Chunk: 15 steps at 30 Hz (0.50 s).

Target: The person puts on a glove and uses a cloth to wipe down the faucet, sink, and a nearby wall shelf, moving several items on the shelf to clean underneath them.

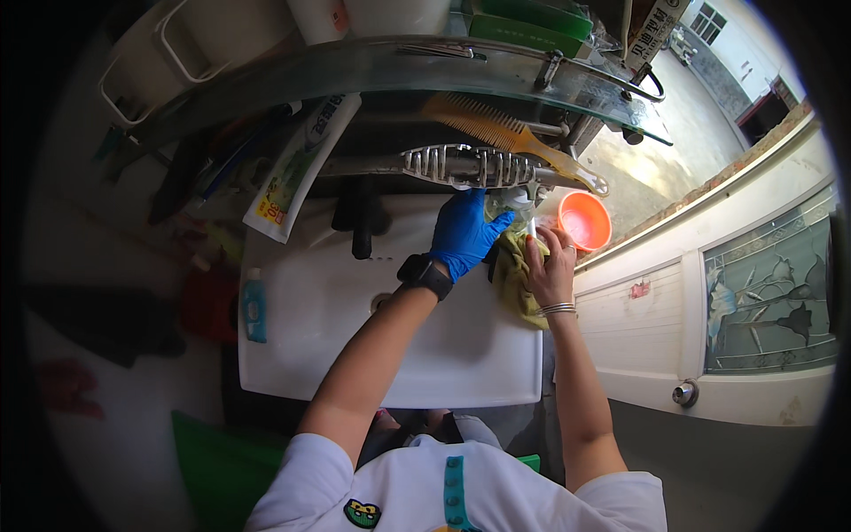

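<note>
My left hand (465, 238), in a blue glove with a dark watch at the wrist, is at the sink's far right corner. Its thumb and fingers close around a clear, pale-green bottle (519, 202), partly hidden by the rack above. Bare, with bangles on its wrist, my right hand (554, 266) is just right of it. Its bent fingers press on an olive-green cloth (510, 266) draped over the right rim of the white sink (337, 346); the fingertips are partly hidden.
A glass shelf (372, 75) overhangs the sink, with a toothpaste tube (306, 164), a metal rack (470, 166) and an orange comb (496, 129) below. A black faucet (362, 226) stands behind the basin, a blue bottle (254, 306) at left. An orange bowl (585, 222) and white door (638, 355) are right.
</note>
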Each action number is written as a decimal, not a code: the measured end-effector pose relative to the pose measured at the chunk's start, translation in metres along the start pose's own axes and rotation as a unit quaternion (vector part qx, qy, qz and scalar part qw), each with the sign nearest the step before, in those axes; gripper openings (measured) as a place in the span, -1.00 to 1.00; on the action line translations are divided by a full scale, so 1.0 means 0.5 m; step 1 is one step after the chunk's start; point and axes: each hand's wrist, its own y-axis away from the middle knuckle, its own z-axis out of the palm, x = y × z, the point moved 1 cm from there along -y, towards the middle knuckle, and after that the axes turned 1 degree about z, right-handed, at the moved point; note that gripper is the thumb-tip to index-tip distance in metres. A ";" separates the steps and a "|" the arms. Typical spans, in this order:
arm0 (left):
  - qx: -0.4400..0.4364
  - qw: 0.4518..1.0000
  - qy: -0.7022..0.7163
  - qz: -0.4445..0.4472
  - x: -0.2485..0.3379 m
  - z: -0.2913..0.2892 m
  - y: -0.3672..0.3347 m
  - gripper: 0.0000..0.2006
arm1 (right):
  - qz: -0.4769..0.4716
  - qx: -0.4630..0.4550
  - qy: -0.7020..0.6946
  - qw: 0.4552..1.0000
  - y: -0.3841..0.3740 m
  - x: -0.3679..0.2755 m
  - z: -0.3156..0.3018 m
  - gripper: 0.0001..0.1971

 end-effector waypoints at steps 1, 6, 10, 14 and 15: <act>0.000 1.000 0.000 -0.002 0.003 -0.009 0.009 -0.57 | -0.019 0.037 -0.023 0.999 -0.004 -0.026 -0.022 -0.74; -0.200 0.937 -0.285 0.015 0.004 -0.035 0.099 -0.78 | -0.017 -0.102 -0.194 0.976 0.098 -0.222 -0.072 -0.66; -0.309 0.879 -0.363 0.025 -0.053 -0.079 0.234 -0.84 | -0.091 -0.171 -0.212 0.958 0.217 -0.376 -0.030 -0.46; -0.274 0.898 -0.344 0.007 -0.086 -0.131 0.294 -0.77 | -0.093 -0.157 -0.218 0.959 0.284 -0.415 0.020 -0.46; -0.262 0.901 -0.346 -0.006 -0.103 -0.152 0.316 -0.76 | -0.103 -0.157 -0.234 0.954 0.297 -0.433 0.030 -0.47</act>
